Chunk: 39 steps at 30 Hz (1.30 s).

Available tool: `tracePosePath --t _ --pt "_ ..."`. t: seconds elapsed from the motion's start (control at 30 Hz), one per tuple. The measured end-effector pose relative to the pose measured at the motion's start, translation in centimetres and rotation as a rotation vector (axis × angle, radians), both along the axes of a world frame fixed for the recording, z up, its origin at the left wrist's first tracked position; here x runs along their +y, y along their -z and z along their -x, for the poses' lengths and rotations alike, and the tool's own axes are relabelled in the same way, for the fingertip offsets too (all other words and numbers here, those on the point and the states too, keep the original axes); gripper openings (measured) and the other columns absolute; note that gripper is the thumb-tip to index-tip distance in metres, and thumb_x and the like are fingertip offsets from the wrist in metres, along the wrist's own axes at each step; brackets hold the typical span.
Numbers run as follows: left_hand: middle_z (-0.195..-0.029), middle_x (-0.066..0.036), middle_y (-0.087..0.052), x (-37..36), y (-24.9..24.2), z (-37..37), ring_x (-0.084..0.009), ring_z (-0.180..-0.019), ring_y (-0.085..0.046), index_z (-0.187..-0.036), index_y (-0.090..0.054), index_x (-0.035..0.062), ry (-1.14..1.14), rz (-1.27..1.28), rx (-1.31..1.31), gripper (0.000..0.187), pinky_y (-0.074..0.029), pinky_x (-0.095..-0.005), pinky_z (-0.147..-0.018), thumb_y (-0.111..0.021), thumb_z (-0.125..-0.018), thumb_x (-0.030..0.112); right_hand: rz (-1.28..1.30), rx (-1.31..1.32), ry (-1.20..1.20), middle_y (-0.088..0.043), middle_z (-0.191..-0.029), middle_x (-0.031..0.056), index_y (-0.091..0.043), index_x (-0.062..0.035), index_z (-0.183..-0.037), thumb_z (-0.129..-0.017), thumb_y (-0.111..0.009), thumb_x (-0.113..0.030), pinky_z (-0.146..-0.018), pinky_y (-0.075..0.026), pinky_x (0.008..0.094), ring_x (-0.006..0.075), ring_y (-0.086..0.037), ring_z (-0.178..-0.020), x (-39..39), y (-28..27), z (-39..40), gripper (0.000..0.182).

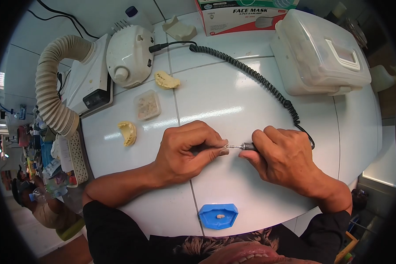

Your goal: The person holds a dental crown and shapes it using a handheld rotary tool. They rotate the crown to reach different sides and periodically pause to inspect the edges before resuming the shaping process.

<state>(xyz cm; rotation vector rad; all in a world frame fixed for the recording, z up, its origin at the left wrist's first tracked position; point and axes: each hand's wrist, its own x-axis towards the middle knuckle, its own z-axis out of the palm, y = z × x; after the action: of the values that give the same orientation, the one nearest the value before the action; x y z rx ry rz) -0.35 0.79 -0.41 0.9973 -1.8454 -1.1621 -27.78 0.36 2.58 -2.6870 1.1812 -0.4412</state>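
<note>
My right hand is wrapped round a dark rotary handpiece with a metal nose. Its thin bit points left and meets the fingertips of my left hand. There, thumb and forefinger are pinched together; whatever they hold is too small and covered to name. Below my hands, near the table's front edge, lies a blue angular tray with a small tooth-coloured piece in it. A black coiled cord runs from the handpiece to a white control unit at the back left.
Left of my hands lie two yellowish dental casts and a small clear box with pale pieces. A ribbed hose curves over the left edge. A lidded storage box and a face mask box stand at the back.
</note>
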Motion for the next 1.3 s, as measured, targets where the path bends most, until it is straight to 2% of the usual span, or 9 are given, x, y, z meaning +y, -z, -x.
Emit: tracePosePath --t 0.07,0.17,0.27,0.47,0.57,0.67,0.83,1.03,1.3 --pt "-0.095 -0.014 -0.079 -0.2 -0.3 -0.1 -0.0184 -0.085 -0.076 -0.101 -0.081 -0.0032 0.000 -0.007 -0.034 0.016 -0.058 -0.0288 -0.074 -0.088 -0.088 -0.007 0.013 -0.002 0.001 -0.054 -0.066 0.0046 -0.060 -0.0094 -0.083 -0.103 -0.079 -0.046 -0.046 -0.043 0.0359 0.0219 -0.060 -0.049 -0.1 0.2 0.0 0.046" --pt "-0.094 -0.014 -0.078 -0.2 -0.6 0.1 -0.0176 -0.084 -0.076 -0.101 -0.081 -0.0033 -0.008 -0.027 -0.039 0.015 -0.057 -0.0287 -0.073 -0.088 -0.088 -0.007 0.013 0.026 0.006 -0.054 -0.066 0.0045 -0.060 -0.0093 -0.083 -0.103 -0.078 -0.047 -0.046 -0.043 0.0357 0.0212 -0.060 -0.049 0.0 0.1 -0.1 0.046" --pt "-0.095 -0.011 -0.078 -0.2 -0.1 -0.1 -0.0132 -0.078 -0.073 -0.105 -0.082 -0.0014 0.005 0.001 -0.027 0.013 -0.056 -0.0273 -0.066 -0.087 -0.093 0.000 0.019 0.026 0.003 -0.054 -0.066 0.0044 -0.060 -0.0093 -0.083 -0.103 -0.078 -0.047 -0.046 -0.043 0.0357 0.0208 -0.060 -0.049 0.0 0.2 0.0 0.046" --pt "-0.095 -0.011 -0.078 -0.3 -0.1 -0.2 -0.0129 -0.078 -0.073 -0.105 -0.083 -0.0010 0.007 0.007 -0.057 0.013 -0.055 -0.0276 -0.065 -0.087 -0.093 0.001 0.008 0.041 0.006 -0.053 -0.067 0.0043 -0.060 -0.0094 -0.084 -0.103 -0.078 -0.047 -0.047 -0.044 0.0358 0.0208 -0.060 -0.050 0.0 0.1 -0.1 0.046" --pt "-0.095 -0.011 -0.078 -0.3 -0.1 -0.2 -0.0136 -0.078 -0.073 -0.105 -0.082 -0.0011 0.009 0.001 -0.045 0.013 -0.055 -0.0278 -0.065 -0.086 -0.093 0.000 0.015 0.035 0.000 -0.053 -0.067 0.0043 -0.060 -0.0094 -0.084 -0.103 -0.078 -0.047 -0.048 -0.044 0.0359 0.0212 -0.060 -0.050 0.0 0.1 -0.1 0.045" --pt "-0.093 -0.013 -0.079 -0.4 -0.6 -0.1 -0.0173 -0.083 -0.076 -0.104 -0.083 -0.0024 0.021 -0.016 -0.059 0.018 -0.057 -0.0285 -0.071 -0.088 -0.088 -0.005 0.005 0.035 -0.002 -0.052 -0.067 0.0041 -0.060 -0.0094 -0.084 -0.103 -0.078 -0.046 -0.048 -0.045 0.0362 0.0214 -0.060 -0.050 0.0 0.0 0.0 0.045" --pt "-0.095 -0.014 -0.079 -0.4 -0.9 -0.1 -0.0179 -0.085 -0.076 -0.105 -0.083 -0.0028 0.026 -0.002 -0.084 0.020 -0.056 -0.0276 -0.071 -0.089 -0.087 -0.004 -0.007 0.011 0.002 -0.052 -0.068 0.0045 -0.059 -0.0095 -0.084 -0.103 -0.078 -0.046 -0.049 -0.046 0.0368 0.0225 -0.061 -0.051 0.0 0.0 0.0 0.045" --pt "-0.095 -0.011 -0.079 -0.3 -0.6 -0.1 -0.0201 -0.086 -0.074 -0.105 -0.082 -0.0009 0.026 -0.003 -0.049 0.016 -0.057 -0.0320 -0.070 -0.086 -0.090 -0.002 -0.021 0.023 0.002 -0.051 -0.068 0.0049 -0.060 -0.0093 -0.084 -0.104 -0.077 -0.047 -0.049 -0.046 0.0374 0.0225 -0.061 -0.052 0.0 -0.1 0.0 0.046" --pt "-0.096 -0.011 -0.079 -0.4 -0.5 -0.1 -0.0215 -0.088 -0.075 -0.105 -0.082 -0.0013 0.043 0.021 -0.056 0.017 -0.058 -0.0317 -0.071 -0.087 -0.090 -0.003 -0.033 0.028 0.000 -0.052 -0.068 0.0049 -0.060 -0.0095 -0.084 -0.105 -0.074 -0.049 -0.049 -0.046 0.0373 0.0225 -0.060 -0.051 0.0 0.0 0.1 0.047"
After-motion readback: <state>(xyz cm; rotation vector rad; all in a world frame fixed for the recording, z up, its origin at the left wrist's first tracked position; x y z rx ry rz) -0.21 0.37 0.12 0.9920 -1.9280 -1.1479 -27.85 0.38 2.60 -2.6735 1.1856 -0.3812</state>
